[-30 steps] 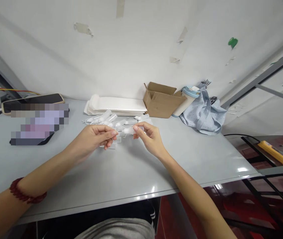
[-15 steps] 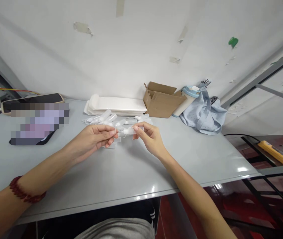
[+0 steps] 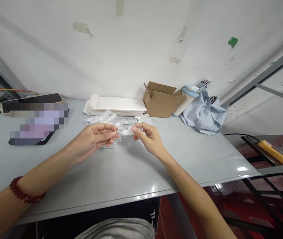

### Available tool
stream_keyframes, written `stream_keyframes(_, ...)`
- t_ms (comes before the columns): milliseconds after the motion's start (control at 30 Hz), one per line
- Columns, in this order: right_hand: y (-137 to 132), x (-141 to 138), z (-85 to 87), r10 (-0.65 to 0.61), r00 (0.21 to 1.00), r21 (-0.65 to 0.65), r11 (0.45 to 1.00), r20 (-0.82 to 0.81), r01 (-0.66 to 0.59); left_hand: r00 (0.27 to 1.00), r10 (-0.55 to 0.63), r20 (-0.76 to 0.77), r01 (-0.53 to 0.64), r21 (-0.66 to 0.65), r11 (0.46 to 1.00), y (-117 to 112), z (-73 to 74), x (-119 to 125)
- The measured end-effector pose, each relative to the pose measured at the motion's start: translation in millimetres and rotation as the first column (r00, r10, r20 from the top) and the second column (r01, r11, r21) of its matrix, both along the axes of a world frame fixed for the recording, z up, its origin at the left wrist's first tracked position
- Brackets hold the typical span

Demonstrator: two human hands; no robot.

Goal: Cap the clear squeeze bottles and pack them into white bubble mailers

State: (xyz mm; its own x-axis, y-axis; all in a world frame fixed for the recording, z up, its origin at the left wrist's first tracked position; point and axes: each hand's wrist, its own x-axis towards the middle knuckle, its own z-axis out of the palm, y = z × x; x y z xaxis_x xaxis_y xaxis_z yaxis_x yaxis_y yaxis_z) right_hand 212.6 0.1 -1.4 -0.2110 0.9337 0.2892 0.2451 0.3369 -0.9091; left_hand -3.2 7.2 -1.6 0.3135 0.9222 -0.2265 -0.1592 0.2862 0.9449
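Note:
Between my two hands is a small translucent squeeze bottle (image 3: 128,132) with a white neck and thin needle tip, lying nearly level above the table. My right hand (image 3: 152,136) pinches its body between thumb and fingers. At the needle end my left hand (image 3: 98,137) is closed, thumb against forefinger, on what looks like the bottle's small cap; the fingertips mostly hide it. A thin white strap loops beside those fingertips. Behind my hands lies a loose pile of similar bottles (image 3: 104,116), and a few more rest partly hidden below my left fingers.
A stack of white packets (image 3: 121,103) lies along the wall, beside an open cardboard box (image 3: 162,104). Right of it are a blue-lidded cup (image 3: 186,99) and a pale blue cloth bag (image 3: 203,116). Phones (image 3: 34,101) lie at left on the grey table (image 3: 101,182).
The gap between my left fingertips and the bottle's neck has widened slightly, and more of the thin needle shows. My right fingers have shifted a little on the body.

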Motion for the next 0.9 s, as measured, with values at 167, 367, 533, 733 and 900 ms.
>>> stream_keyframes(167,-1.1,-1.0,0.5,-0.012,0.996,0.090,0.996,0.092,0.004,0.998,0.034,-0.050,-0.032,0.031,0.999,-0.7,0.0,1.4)
stream_keyframes(367,-2.2,-4.3,-4.2,-0.007,0.993,0.085,0.996,0.118,-0.003,0.988,0.087,-0.129,-0.067,0.154,0.986,-2.0,-5.1,2.9)
stream_keyframes(533,-2.2,-6.2,-8.7,0.012,0.994,0.067,0.998,0.109,-0.020,0.976,0.106,-0.192,-0.066,0.204,0.977,-2.4,-11.3,1.9)
stream_keyframes(733,-2.2,-7.3,-12.4,0.018,0.993,0.033,0.999,0.120,-0.022,0.972,0.104,-0.209,-0.057,0.219,0.974,-3.1,-13.2,1.3)
stream_keyframes(900,-1.8,-7.7,-14.6,0.028,0.992,0.030,0.999,0.122,-0.032,0.969,0.091,-0.230,-0.036,0.236,0.971,-3.7,-13.3,0.0)
